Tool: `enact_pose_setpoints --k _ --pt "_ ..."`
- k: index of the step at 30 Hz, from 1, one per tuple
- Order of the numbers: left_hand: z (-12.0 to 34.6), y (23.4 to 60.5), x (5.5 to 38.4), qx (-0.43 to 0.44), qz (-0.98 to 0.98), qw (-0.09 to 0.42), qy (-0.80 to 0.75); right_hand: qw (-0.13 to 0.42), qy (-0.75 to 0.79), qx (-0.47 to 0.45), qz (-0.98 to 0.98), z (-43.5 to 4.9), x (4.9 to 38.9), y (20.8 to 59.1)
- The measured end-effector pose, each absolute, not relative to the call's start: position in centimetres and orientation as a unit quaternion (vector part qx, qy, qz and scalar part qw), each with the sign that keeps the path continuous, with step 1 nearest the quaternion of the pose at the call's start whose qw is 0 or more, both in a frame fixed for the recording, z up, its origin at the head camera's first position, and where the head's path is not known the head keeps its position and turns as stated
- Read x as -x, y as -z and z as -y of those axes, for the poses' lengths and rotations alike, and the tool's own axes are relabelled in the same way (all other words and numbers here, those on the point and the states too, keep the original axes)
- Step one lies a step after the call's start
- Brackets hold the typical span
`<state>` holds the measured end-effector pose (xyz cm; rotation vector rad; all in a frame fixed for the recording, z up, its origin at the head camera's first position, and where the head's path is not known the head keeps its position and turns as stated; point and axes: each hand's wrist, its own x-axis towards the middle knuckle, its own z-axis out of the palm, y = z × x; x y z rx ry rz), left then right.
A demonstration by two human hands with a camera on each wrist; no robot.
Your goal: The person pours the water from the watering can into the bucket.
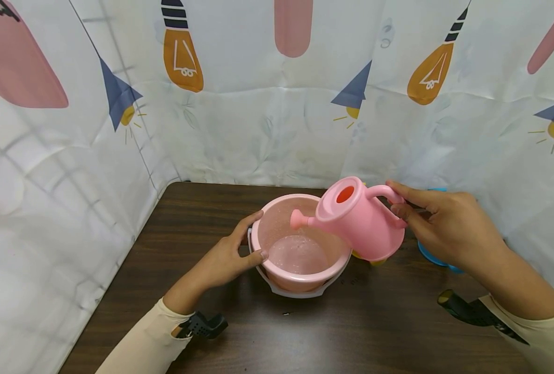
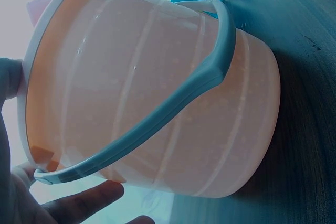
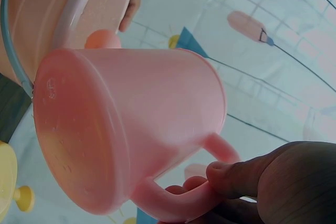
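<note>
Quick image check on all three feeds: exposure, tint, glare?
Head: well lit, soft sheen on the dark table; left wrist: teal cast, washed-out background at upper left, small highlights on the bucket; right wrist: cool tint, right hand dark against the pale printed cloth, watering can fairly clear.

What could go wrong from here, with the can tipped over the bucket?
If the right hand drifts outward, the spout, now over the bucket, might leave it, and any water left in the can could land on the table.

The can hangs close to the bucket's side; a lower swing could knock it, and the left hand holds only the opposite side.
</note>
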<state>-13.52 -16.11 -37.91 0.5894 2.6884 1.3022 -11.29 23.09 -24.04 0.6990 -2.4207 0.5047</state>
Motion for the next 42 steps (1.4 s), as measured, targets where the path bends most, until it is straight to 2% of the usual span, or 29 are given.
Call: enact_pose_setpoints --k 42 --pt "16.06 38.01 13.56 -0.203 -0.878 0.037 -0.432 0.277 -0.185 -0.258 0.907 -23.07 11.17 23.83"
